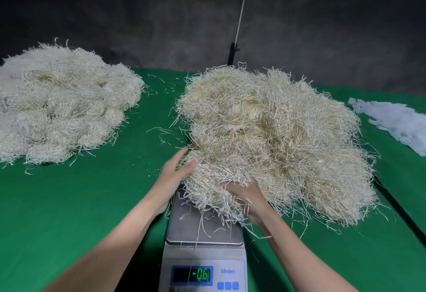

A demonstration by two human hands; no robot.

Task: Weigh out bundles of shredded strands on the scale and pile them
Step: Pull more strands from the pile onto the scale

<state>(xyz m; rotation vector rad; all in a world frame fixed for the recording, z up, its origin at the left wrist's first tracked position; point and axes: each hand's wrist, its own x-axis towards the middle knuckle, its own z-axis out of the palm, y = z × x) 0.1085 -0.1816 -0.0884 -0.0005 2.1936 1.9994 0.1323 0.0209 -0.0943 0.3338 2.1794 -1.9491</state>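
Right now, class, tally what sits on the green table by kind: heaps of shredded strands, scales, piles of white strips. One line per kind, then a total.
Heaps of shredded strands: 2 (left heap, right heap)
Scales: 1 (scale)
Piles of white strips: 1 (white strips, cut off at the right edge)
Total: 4

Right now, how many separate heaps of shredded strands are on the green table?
2: a paler heap at far left, and a larger heap right of centre behind the scale, where both hands dig in.
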